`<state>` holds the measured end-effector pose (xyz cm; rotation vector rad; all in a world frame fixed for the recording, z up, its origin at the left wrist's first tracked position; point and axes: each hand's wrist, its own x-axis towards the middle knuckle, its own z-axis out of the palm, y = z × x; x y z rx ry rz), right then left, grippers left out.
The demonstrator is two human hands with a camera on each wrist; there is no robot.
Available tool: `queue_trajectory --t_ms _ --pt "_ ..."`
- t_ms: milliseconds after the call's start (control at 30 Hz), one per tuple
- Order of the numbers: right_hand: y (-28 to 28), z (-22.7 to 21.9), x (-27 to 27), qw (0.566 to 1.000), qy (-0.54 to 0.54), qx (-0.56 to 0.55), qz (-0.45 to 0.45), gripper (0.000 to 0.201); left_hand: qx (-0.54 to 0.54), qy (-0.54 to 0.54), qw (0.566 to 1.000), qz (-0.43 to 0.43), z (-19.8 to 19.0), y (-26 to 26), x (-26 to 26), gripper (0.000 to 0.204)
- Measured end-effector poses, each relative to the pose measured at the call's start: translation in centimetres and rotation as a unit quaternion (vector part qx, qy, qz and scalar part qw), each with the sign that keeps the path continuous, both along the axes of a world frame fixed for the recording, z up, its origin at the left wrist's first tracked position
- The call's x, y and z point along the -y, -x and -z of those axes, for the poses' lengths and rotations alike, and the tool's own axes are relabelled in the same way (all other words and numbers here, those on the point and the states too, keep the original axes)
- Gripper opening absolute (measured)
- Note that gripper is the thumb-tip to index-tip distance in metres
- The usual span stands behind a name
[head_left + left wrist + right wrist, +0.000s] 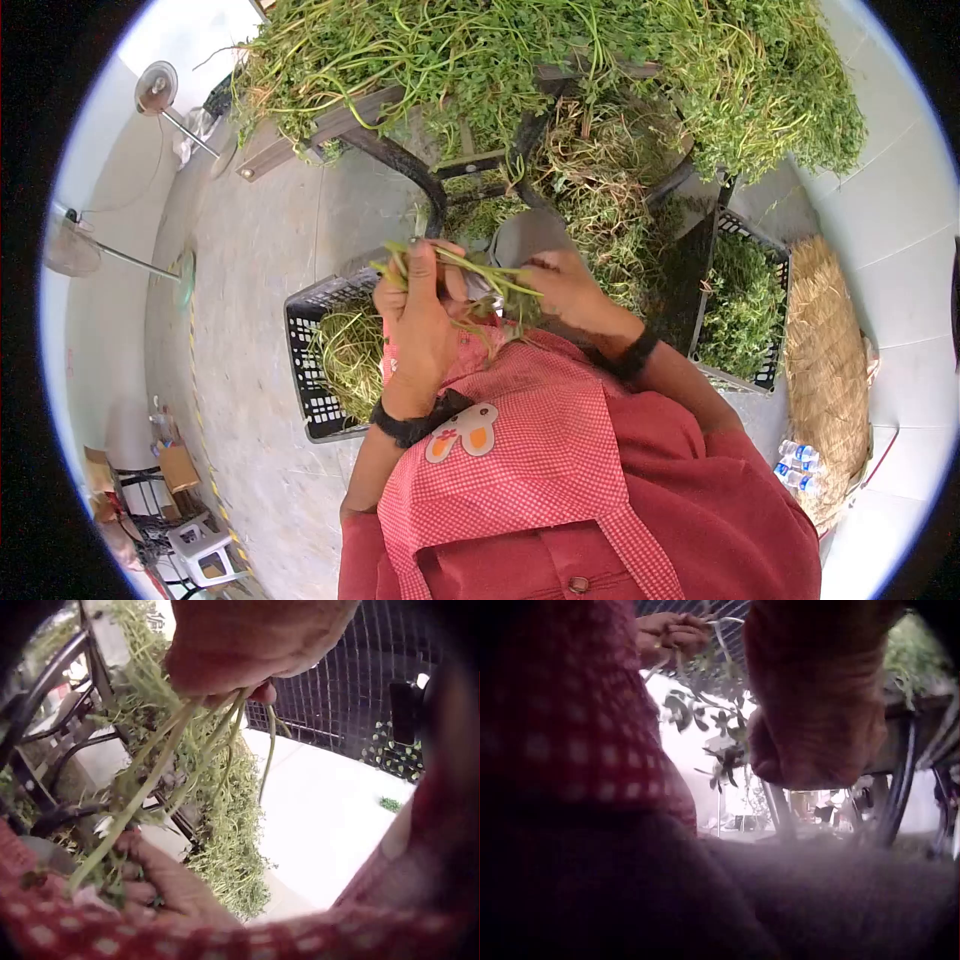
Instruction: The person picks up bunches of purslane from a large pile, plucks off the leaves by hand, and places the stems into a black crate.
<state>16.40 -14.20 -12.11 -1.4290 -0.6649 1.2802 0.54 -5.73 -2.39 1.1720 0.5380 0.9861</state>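
In the head view, my left hand [420, 310] grips a small bunch of long green stems [470, 265], thumb on top, above the lap. Small leaves [515, 305] hang from the bunch between the two hands. My right hand [575, 292] has its fingers curled at the other end of the stems, pinching there; its fingertips are partly hidden. The left wrist view has the stems [139, 799] slanting down from the left hand [259, 645] toward the right hand [165, 889]. Leaves [724, 742] dangle beside the curled right hand [814, 727] in the right wrist view.
Ahead, a table [270, 150] bears a large heap of leafy greens [480, 60]. More greens [610, 190] lie beneath it. Black crates [300, 375] with greens stand at both sides. A straw roll [828, 370] and bottles [800, 465] are at right, a white stool [200, 550] lower left.
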Motion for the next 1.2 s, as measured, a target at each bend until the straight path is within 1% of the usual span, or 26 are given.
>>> queue_trajectory --t_ms 67,100,133,167,233,267,300,333,367,433,467,500,567,700,800,833,900,933,967,1000,1033,1067,1100,1133,1167,1200 --pt "-1.7 2.2 0.1 0.981 -0.067 -0.161 0.08 0.019 0.007 0.042 0.999 -0.009 -1.1 -0.1 -0.3 0.031" --pt "-2.8 1.7 0.3 0.982 -0.067 -0.159 0.077 0.019 0.012 0.087 0.996 -0.025 -1.4 0.0 -0.6 0.031" --pt "-3.6 1.0 0.4 0.964 -0.197 0.178 0.029 0.02 0.04 0.148 0.988 0.006 -0.9 0.2 -1.4 0.03" --pt "-3.4 0.5 0.3 0.967 -0.213 0.136 0.007 0.022 0.033 0.148 0.988 0.001 -0.3 0.4 -1.9 0.03" --pt "-2.9 -1.2 0.1 0.969 -0.238 0.049 -0.039 0.031 0.103 0.284 0.953 0.034 1.0 0.4 -3.0 0.027" --pt "-2.6 -2.8 0.4 0.978 -0.164 -0.132 -0.008 0.02 0.126 0.293 0.946 0.054 1.8 0.6 -3.4 0.024" --pt "-2.4 -4.1 0.5 0.948 -0.082 -0.307 0.023 0.019 0.129 0.293 0.946 0.053 2.0 0.5 -3.5 0.024" --pt "-2.8 -1.3 0.0 0.983 -0.11 -0.144 0.005 0.017 0.139 0.302 0.941 0.062 2.0 0.5 -3.6 0.024" --pt "-3.2 1.5 -0.6 0.992 -0.121 0.027 0.005 0.015 0.147 0.311 0.936 0.07 2.0 0.7 -3.7 0.023" --pt "-0.4 -2.9 -0.3 0.982 -0.092 -0.165 -0.028 0.011 0.143 0.32 0.934 0.065 2.0 0.7 -3.8 0.023" --pt "-0.6 -2.3 -0.5 0.987 -0.121 0.009 -0.105 0.012 0.141 0.33 0.931 0.063 2.0 0.7 -3.8 0.024" --pt "-0.3 -2.3 -0.5 0.987 -0.12 0.009 -0.104 0.012 0.14 0.331 0.931 0.064 2.0 0.7 -3.7 0.024" --pt "0.6 -2.6 -0.6 0.988 -0.094 -0.036 -0.121 0.026 0.134 0.329 0.933 0.051 2.0 0.6 -3.7 0.024" --pt "0.8 -3.6 -0.2 0.983 -0.079 0.03 -0.16 0.028 0.13 0.332 0.933 0.049 2.4 0.7 -3.8 0.025" --pt "1.0 -4.2 0.3 0.986 -0.092 0.014 -0.14 0.026 0.128 0.325 0.935 0.067 2.4 0.4 -3.7 0.025" --pt "1.0 -3.7 0.1 0.987 -0.095 0.014 -0.132 0.026 0.107 0.313 0.943 0.047 2.4 0.4 -3.7 0.024" --pt "0.1 -1.8 -0.2 0.966 -0.158 0.115 -0.169 0.027 0.075 0.305 0.949 0.04 2.2 0.5 -3.3 0.026" --pt "-0.3 -0.9 0.4 0.895 -0.284 0.316 -0.137 0.034 0.062 0.313 0.946 0.062 2.1 0.7 -3.1 0.029" --pt "-0.2 -0.1 0.8 0.77 -0.373 0.507 -0.106 0.042 0.076 0.228 0.962 0.127 2.2 0.8 -2.9 0.031" --pt "-0.2 0.4 0.5 0.907 -0.273 0.28 -0.155 0.048 -0.018 0.265 0.964 -0.015 -0.9 -0.9 -0.4 0.03" --pt "-0.2 0.4 0.4 0.952 -0.221 0.163 -0.138 0.047 -0.002 0.221 0.975 0.031 0.2 -0.4 -0.8 0.029" --pt "-0.2 0.3 0.4 0.98 -0.169 0.043 -0.101 0.046 0.016 0.177 0.982 0.068 1.2 0.2 -1.6 0.028" --pt "-0.3 -0.3 0.1 0.983 -0.167 0.052 -0.054 0.041 0.005 0.177 0.98 0.091 1.1 -0.5 -0.7 0.028" --pt "-0.3 -0.9 -0.2 0.984 -0.165 0.062 -0.007 0.036 -0.037 0.134 0.989 0.04 0.7 -1.3 0.3 0.029" --pt "-0.4 -1.4 -0.9 0.989 -0.131 0.022 0.066 0.025 -0.075 0.087 0.993 -0.018 0.4 -1.6 0.9 0.03" --pt "-0.5 -1.7 -1.4 0.986 -0.095 -0.022 0.136 0.033 -0.103 0.039 0.994 -0.004 0.6 -1.6 1.0 0.031"
